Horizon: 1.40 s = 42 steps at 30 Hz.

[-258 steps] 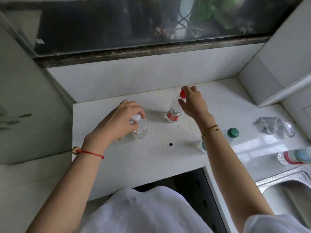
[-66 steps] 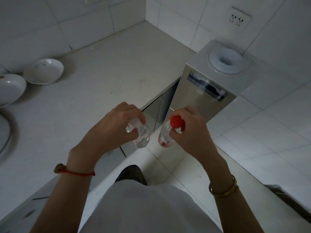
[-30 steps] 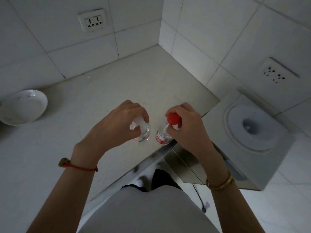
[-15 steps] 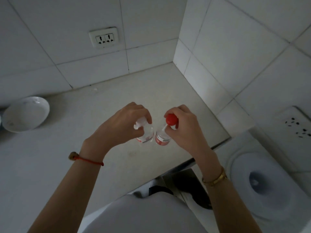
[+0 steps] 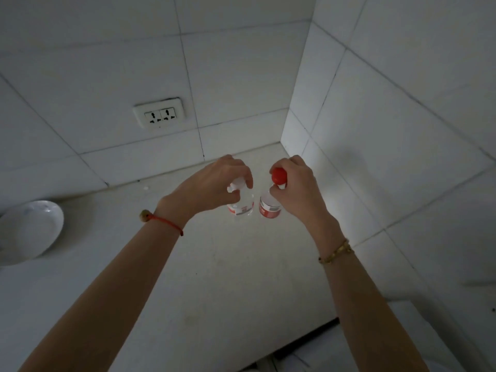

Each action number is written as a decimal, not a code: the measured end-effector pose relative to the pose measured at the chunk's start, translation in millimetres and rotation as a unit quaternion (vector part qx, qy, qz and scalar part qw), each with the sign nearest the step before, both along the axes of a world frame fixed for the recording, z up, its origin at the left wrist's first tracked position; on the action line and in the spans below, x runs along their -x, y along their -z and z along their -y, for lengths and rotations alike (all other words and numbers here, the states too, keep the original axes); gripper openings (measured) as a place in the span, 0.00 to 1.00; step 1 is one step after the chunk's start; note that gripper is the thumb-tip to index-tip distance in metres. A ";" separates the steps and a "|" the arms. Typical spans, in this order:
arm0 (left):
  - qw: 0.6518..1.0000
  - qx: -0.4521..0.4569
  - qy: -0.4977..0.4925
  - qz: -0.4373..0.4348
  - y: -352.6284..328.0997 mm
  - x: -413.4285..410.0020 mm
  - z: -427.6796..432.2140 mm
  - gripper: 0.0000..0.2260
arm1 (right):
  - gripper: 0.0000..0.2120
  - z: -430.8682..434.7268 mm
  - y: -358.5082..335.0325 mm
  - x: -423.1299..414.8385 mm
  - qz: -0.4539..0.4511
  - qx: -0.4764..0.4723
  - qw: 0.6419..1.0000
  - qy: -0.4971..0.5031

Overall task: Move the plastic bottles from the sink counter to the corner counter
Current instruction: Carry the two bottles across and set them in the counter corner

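Two bottles at the corner counter

The left hand (image 5: 214, 183) grips the white-cap bottle (image 5: 241, 205). The right hand (image 5: 298, 189) grips the red-cap bottle (image 5: 269, 209). Both bottles are side by side over the counter (image 5: 228, 277), near the far corner.

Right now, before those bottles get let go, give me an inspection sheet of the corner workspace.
Surface: pale counter, bare in the middle, a few small specks.
Job's things: white-cap bottle and red-cap bottle, upright, side by side near the corner; whether their bases touch the counter cannot be told.
Clutter: white bowl at the left edge.
Hands: left hand grips the white-cap bottle's top; right hand grips the red-cap bottle's neck.
Cables: nothing seen.
Surroundings: tiled walls meet at the corner; double socket on the back wall, nothing plugged in.
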<state>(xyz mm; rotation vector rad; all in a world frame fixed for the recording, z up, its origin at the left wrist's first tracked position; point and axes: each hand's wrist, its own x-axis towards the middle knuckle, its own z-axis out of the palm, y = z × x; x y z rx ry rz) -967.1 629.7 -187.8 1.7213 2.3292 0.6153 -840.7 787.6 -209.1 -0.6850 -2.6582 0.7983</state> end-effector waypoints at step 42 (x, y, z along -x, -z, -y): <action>0.997 0.003 -0.053 -0.060 62.2 165.0 -245.3 0.14 | 0.13 -213.9 52.4 207.8 0.009 -0.085 0.996 0.022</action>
